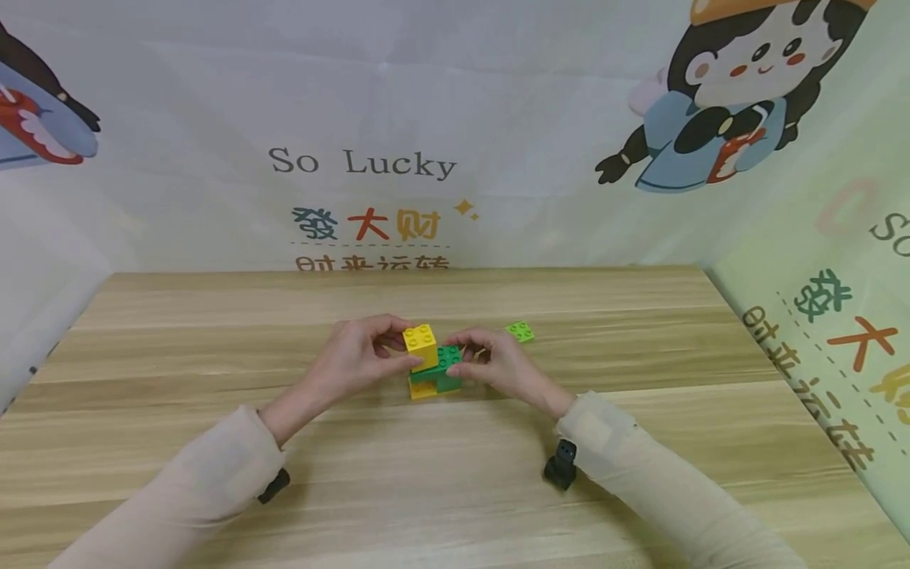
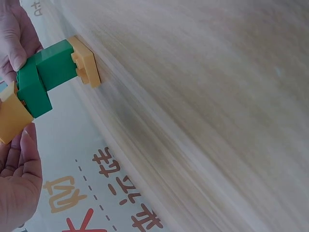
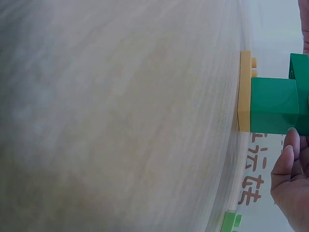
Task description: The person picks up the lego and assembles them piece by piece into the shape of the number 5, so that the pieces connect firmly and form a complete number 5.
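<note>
Stack [image 1: 442, 371] held from left and right.
Left hand [image 1: 359, 352] pinches tilted yellow block [image 1: 421, 340]; right hand [image 1: 501, 361] grips green block [image 1: 445, 359], apparently steadying it.

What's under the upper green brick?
The upper green brick sits on a lower green block, itself on a yellow plate. Some bare plate studs show below the overhang. Faces between stacked pieces are covered.

The yellow blocks [image 1: 420, 341] and green blocks [image 2: 57, 64] look like smooth, faintly glossy plastic, the desk [image 1: 398, 506] smooth grained wood, the backdrop [image 1: 213, 95] beyond its far edge matt cloth.
</note>
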